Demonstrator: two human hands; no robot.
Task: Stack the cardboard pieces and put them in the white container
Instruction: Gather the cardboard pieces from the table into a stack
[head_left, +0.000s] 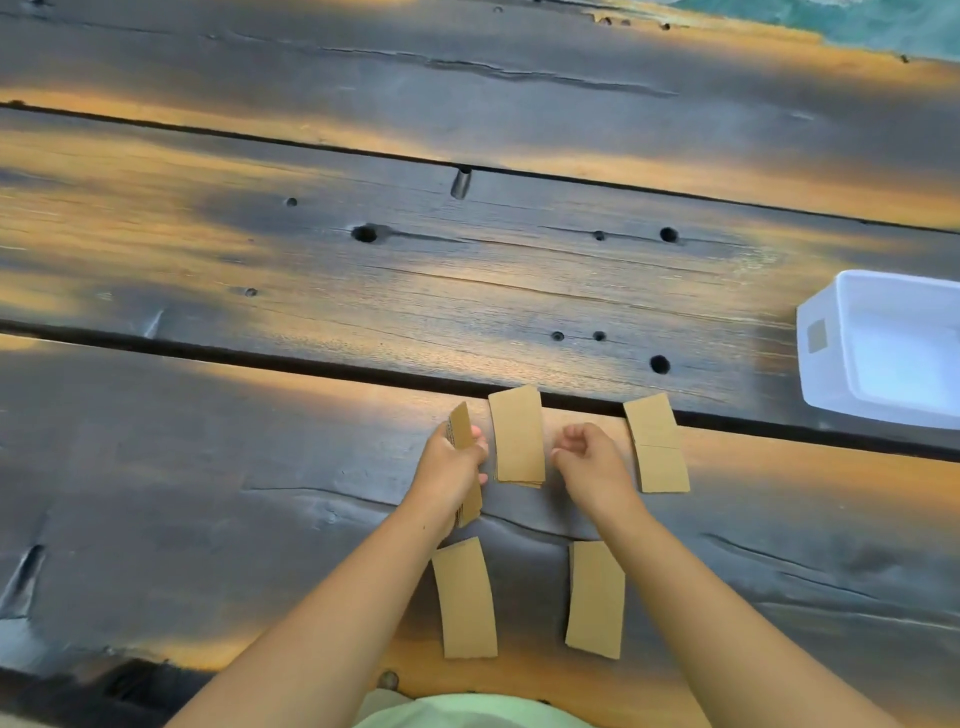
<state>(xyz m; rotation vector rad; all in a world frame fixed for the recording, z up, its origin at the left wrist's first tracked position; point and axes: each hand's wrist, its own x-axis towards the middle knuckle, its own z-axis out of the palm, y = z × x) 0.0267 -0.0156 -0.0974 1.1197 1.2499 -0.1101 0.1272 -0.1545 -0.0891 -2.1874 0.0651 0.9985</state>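
Note:
Brown cardboard pieces lie on a dark wooden table. A small stack of pieces (518, 436) sits between my hands. My left hand (453, 462) grips one cardboard piece (462, 431) held on edge, just left of the stack. My right hand (589, 462) hovers right of the stack, fingers curled and holding nothing. Another piece (657, 449) lies to the right of my right hand. Two more lie nearer me, one on the left (465, 600) and one on the right (596, 600). The white container (826, 364) stands at the right edge, with nothing visible inside.
The table (260, 467) is made of wide planks with dark gaps, knots and holes. One gap runs just behind the cardboard pieces. A pale green garment (467, 714) shows at the bottom edge.

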